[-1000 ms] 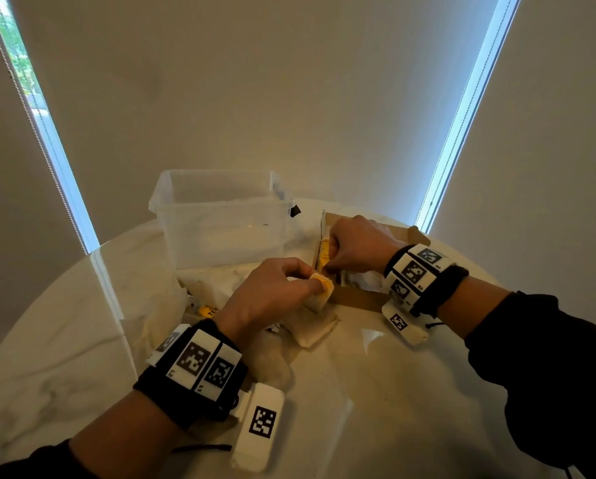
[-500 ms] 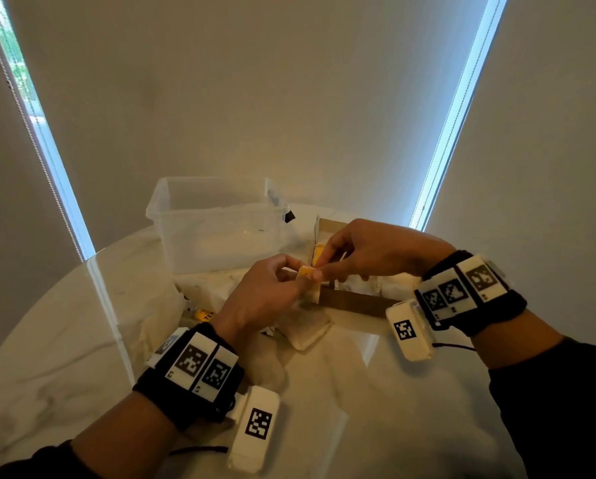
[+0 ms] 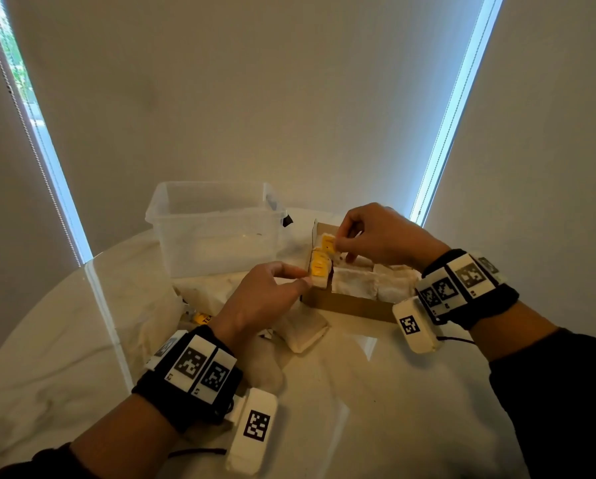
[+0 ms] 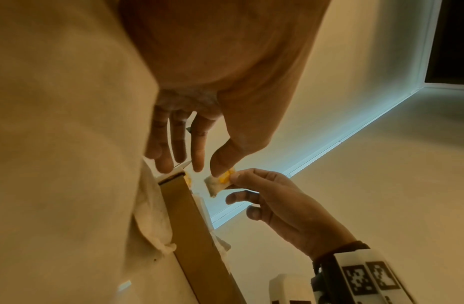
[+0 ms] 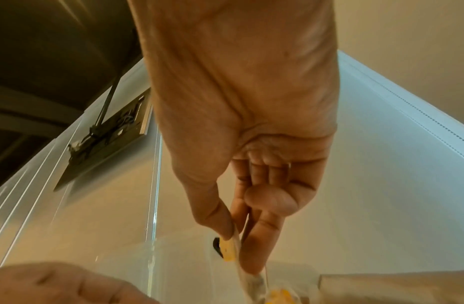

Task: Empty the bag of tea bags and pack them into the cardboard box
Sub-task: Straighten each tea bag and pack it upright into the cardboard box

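My right hand [image 3: 339, 242] pinches a tea bag [image 3: 328, 244] with a yellow tag between thumb and forefinger, just above the far left end of the cardboard box [image 3: 345, 302]. The right wrist view shows the same pinch [image 5: 235, 236] on the tea bag [image 5: 234, 253]. Rows of white tea bags [image 3: 357, 283] fill the box, with yellow tags [image 3: 319, 266] at its left end. My left hand [image 3: 301, 276] hovers at the box's near left corner, fingers relaxed and holding nothing [image 4: 204, 166]. The cream cloth bag [image 3: 154, 305] lies crumpled to the left.
A clear plastic tub [image 3: 213, 229] stands behind the bag, left of the box. Loose tea bags [image 3: 303, 330] lie on the marble table [image 3: 376, 409] below my left hand. Another yellow tag [image 3: 203, 318] peeks out by the bag.
My left hand passed a tea bag to the right hand and let go. The right hand has carried it up and back over the box's left end.
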Demonstrator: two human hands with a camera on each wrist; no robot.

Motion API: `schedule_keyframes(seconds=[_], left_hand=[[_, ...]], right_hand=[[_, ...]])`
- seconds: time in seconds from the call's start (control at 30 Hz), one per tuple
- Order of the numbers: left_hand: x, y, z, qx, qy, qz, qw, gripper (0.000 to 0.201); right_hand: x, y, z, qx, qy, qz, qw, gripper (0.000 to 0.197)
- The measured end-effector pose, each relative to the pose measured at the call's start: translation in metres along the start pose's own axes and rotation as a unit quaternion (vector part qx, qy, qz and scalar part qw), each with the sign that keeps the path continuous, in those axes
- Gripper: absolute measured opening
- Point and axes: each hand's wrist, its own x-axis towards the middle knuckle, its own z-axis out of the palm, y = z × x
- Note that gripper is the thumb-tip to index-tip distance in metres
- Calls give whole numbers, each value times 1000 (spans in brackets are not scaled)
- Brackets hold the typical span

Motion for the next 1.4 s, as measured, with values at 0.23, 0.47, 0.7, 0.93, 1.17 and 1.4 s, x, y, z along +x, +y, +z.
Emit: schedule_keyframes(seconds=[0.23,0.47,0.7,0.93,1.17,1.4], left_hand=[[-2,5,0,14,-43,-19,999,34],[-2,4,0,9,-38,-12,999,29],[-2,3,0,13,-44,-15,999,22],[-13,24,-2,-8,0,7,1000,11],[-35,64,-33,37,62,34,997,19],[-69,70,-104,277,-117,-36,953,28]], right_hand=[[8,5,24,-57,-140,30,988,17],[29,15,49,-149,-80,53,984,19],[25,6,47,-145,-31,15,989,18],[2,-27,35,-69,-20,-29,997,8],[-44,-47,35,80,-89,26,992,27],[-69,-80,77,-17,-193,-43,980,60]])
